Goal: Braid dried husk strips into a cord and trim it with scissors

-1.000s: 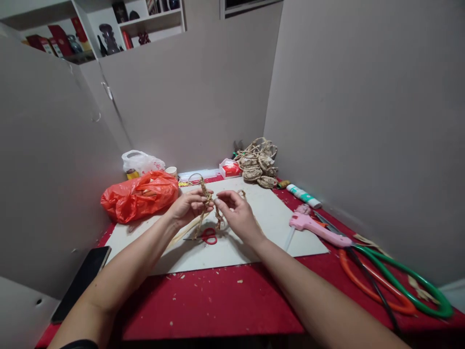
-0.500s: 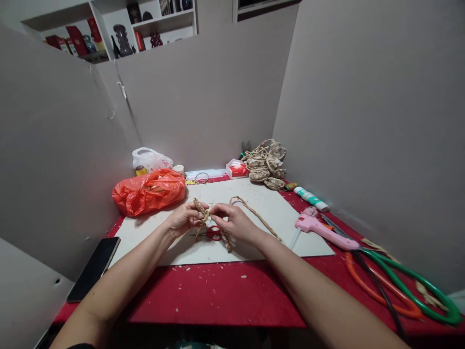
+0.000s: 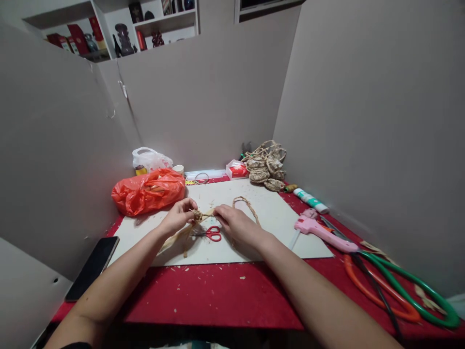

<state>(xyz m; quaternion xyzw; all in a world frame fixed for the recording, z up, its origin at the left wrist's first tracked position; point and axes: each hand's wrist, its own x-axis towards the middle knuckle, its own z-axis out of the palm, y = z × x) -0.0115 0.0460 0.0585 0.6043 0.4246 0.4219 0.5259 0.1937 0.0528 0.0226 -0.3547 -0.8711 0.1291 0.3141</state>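
My left hand (image 3: pixel 180 215) pinches a small woven straw piece (image 3: pixel 197 214) above the white board. From it, a straw strand runs right to my right hand (image 3: pixel 236 224), whose fingers are closed on that strand. Pale loose straw strips (image 3: pixel 177 238) hang down below my left hand. A twisted straw cord (image 3: pixel 250 207) loops on the board beyond my right hand, and its near part is hidden by the hand. Red-handled scissors (image 3: pixel 213 233) lie on the board between and just below the hands, blades pointing left.
The white board (image 3: pixel 283 228) lies on a red cloth (image 3: pixel 203 295). An orange plastic bag (image 3: pixel 148 191) is at back left, a phone (image 3: pixel 92 269) at left. Coiled straw pieces (image 3: pixel 267 167) are heaped at back right. A pink glue gun (image 3: pixel 325 232) and large shears (image 3: pixel 410 286) lie right.
The woven piece has turned in my left hand, so its length no longer shows upright. My right hand has shifted slightly right, drawing the strand out sideways; the cord loop has moved and shortened in view.
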